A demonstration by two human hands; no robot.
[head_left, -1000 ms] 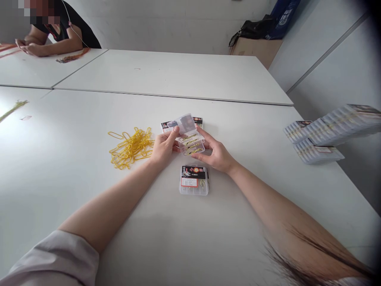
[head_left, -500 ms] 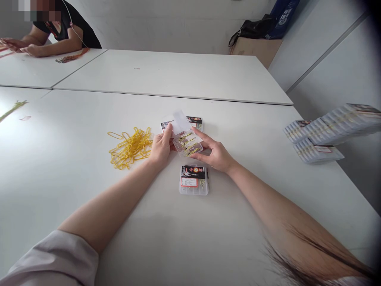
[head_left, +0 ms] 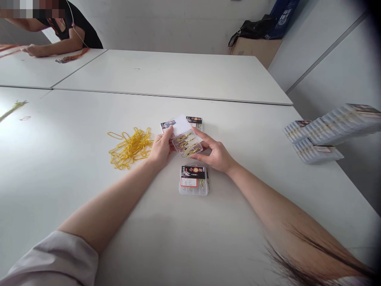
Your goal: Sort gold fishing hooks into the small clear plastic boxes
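Observation:
Between my hands is a small clear plastic tackle box with its lid raised. Fish hooks on yellow line lie inside in rows. My left hand grips the box's left side, thumb on the lid's edge. My right hand holds the right side between thumb and fingers. Closed tackle boxes with black labels lie around it: a near one, seemingly stacked on another, and one behind the lid. Left of my left hand is a heap of yellow rubber bands.
Stacked rows of similar boxes stand at the table's right side. Yellowish strands lie at the left edge. Across the joined tables sits another person in black, near an orange bundle. A black bag rests on a carton behind.
The lid has tilted further back, away from me, and the box has tipped slightly. Both my hands stay nearly in place. The other person's far arm has lifted.

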